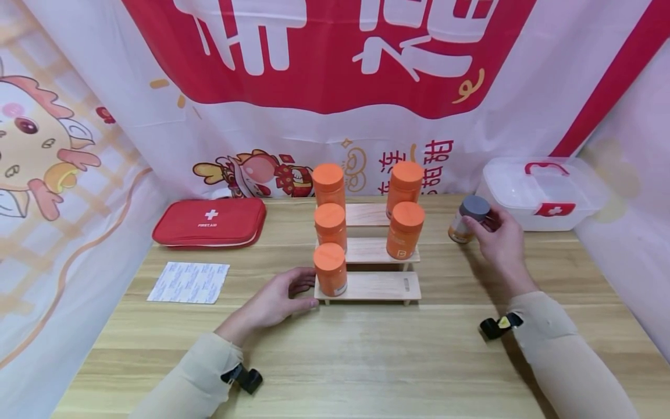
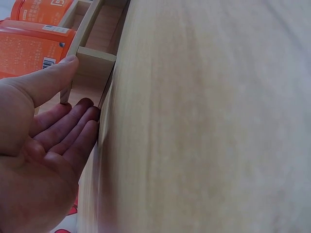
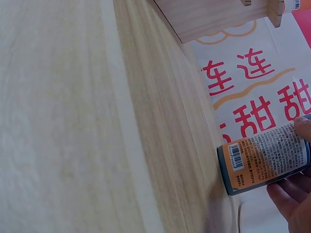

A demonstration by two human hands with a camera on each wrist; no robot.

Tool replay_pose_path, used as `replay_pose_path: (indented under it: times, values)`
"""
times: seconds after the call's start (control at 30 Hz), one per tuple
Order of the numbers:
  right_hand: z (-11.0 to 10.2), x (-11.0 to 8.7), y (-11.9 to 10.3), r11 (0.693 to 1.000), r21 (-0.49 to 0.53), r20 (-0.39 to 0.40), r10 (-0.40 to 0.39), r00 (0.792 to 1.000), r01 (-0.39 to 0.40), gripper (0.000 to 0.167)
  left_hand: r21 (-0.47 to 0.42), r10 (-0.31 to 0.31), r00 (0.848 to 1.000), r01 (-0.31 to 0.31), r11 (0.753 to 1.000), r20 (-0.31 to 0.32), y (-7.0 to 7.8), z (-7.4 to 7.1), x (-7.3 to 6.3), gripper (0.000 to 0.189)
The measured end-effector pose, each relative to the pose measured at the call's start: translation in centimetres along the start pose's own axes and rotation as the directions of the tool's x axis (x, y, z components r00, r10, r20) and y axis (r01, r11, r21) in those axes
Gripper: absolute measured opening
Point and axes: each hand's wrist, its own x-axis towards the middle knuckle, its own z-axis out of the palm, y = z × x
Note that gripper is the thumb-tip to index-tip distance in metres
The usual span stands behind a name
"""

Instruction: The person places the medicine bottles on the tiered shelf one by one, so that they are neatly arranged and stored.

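Observation:
My right hand (image 1: pixel 501 247) grips a grey-lidded bottle (image 1: pixel 460 227) at the right of the table, thumb on one side and fingers on the other. Its orange and white label (image 3: pixel 267 155) and barcode face the right wrist view; whether its base touches the table I cannot tell. Beside the left end of a three-step wooden rack (image 1: pixel 377 285), my left hand (image 1: pixel 274 298) lies with relaxed fingers and its thumb against the rack's end. Orange bottles stand on the rack: three down the left side, including a front one (image 1: pixel 331 270), and two at the right on the upper steps.
A red first aid pouch (image 1: pixel 209 223) lies at the back left, with a white printed packet (image 1: pixel 189 283) in front of it. A clear-lidded white box (image 1: pixel 544 195) with a red handle stands behind my right hand. Printed cloth hangs around the table.

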Motion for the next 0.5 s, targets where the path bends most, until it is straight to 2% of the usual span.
replay_pose_path:
  times: [0.5]
  values:
    - [-0.18, -0.05, -0.09, 1.000, -0.024, 0.013, 0.017, 1.000, -0.017, 0.077, -0.007, 0.020, 1.000, -0.020, 1.000, 0.001, 0.07, 0.00, 0.02, 0.067]
